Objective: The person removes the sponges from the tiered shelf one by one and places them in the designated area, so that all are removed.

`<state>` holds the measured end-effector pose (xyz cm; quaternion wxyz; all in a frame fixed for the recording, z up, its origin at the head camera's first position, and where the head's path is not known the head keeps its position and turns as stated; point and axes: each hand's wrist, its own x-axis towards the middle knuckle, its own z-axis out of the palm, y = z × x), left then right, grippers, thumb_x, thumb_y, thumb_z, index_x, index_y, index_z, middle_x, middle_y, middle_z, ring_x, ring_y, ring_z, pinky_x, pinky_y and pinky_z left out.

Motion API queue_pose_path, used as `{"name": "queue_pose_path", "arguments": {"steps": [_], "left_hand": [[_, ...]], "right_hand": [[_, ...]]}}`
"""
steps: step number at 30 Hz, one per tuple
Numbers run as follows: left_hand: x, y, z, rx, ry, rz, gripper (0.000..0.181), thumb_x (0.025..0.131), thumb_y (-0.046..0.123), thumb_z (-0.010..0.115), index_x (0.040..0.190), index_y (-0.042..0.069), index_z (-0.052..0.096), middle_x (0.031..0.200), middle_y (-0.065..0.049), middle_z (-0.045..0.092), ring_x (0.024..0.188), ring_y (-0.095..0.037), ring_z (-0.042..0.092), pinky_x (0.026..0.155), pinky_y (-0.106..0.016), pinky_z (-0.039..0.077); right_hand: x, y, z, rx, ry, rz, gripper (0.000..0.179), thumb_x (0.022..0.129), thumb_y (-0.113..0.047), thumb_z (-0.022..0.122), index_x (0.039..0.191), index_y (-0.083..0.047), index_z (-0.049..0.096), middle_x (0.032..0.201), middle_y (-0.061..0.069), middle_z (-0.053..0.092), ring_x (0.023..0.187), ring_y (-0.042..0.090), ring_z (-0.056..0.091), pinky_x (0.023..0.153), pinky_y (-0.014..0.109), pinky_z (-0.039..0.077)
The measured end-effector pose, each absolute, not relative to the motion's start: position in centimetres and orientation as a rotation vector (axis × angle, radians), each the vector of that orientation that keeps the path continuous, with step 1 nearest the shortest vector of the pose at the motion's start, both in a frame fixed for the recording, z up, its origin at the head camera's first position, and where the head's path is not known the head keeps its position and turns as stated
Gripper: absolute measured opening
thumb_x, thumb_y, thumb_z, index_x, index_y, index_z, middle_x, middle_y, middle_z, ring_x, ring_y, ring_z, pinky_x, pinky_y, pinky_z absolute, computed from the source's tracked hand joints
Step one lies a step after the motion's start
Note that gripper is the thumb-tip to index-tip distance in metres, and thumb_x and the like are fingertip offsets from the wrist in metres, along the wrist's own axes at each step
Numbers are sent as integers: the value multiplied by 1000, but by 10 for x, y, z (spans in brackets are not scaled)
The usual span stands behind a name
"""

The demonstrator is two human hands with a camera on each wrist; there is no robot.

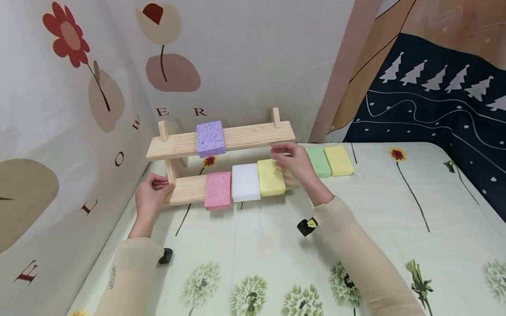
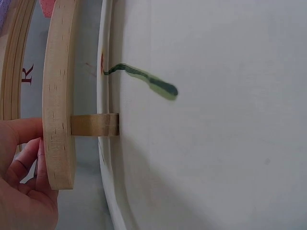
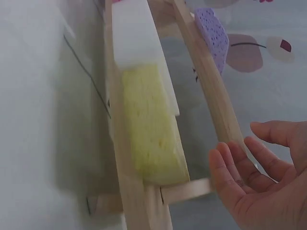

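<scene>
Left hand [image 1: 152, 193] on shelf [image 1: 249, 137]; right [image 1: 293, 161] loose

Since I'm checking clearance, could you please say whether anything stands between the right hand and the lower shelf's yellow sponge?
Nothing visible does: the right wrist view shows open space between the right hand and yellow sponge.

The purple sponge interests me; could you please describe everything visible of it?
The purple sponge is a rectangular block dotted with darker pores, seemingly cellulose foam. It lies flat across the wooden rack's upper board, left of centre, its near end jutting slightly past the front edge. Only the board visibly touches it.
</scene>
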<state>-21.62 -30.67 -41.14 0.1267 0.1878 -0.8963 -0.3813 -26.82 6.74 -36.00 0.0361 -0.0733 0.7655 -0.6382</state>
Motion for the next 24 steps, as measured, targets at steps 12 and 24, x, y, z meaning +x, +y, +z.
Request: {"name": "queue_pose_path", "arguments": {"steps": [12, 24], "left_hand": [[-216, -307, -412, 548, -2596, -1131, 27, 91, 15, 72, 113, 2, 62, 107, -14, 68, 72, 6, 50, 63, -9, 41], [-216, -307, -412, 543, -2594, -1122, 27, 91, 15, 72, 113, 2, 63, 107, -14, 68, 75, 2, 52, 64, -9, 41]], "right_hand": [[-271, 23, -351, -318, 2299, -1990, 40, 94, -6, 66, 134, -2, 59, 133, 19, 64, 116, 34, 66, 94, 37, 56], [-269, -5, -345, -380, 2368, -1945, 40, 92, -6, 68, 132, -5, 61, 130, 15, 67, 112, 33, 68, 90, 32, 58]]}}
